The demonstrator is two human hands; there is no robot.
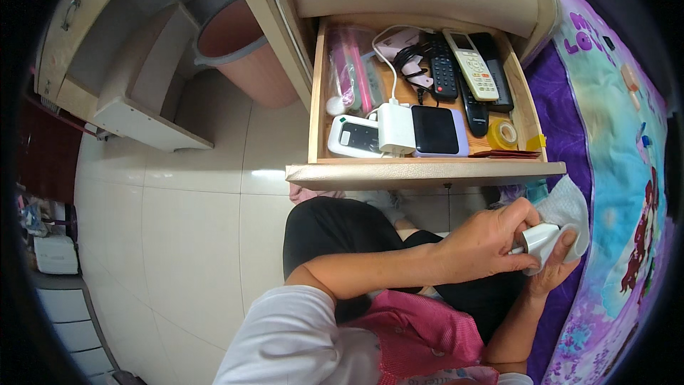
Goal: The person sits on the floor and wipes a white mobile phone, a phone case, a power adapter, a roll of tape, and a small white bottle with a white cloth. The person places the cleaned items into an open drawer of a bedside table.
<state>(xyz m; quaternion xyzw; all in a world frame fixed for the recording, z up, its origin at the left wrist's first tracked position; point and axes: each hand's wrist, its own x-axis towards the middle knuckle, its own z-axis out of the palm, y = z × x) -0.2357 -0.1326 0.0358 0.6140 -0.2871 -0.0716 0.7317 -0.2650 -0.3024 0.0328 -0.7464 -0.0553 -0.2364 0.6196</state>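
Observation:
Both hands are in front of me at the right, beside the bed. Between them is a small white block [538, 239], which looks like a power adapter, with a short white piece, perhaps a cable, at its left end. My left hand [483, 240] grips it by that end. A white textured wipe or paper towel [569, 200] lies in my right hand [556, 275], folded against the block, with the thumb pressing on it. Part of the block is hidden by the wipe and fingers. Just beyond my hands is an open drawer [427, 169].
The drawer holds a cream remote control [473, 67], a black remote [442, 67], a white charger [396, 128], a purple-edged device [439, 131], a power strip [352, 136] and yellow tape [502, 135]. A pink bin [251, 64] stands left, a patterned bedspread [614, 214] right.

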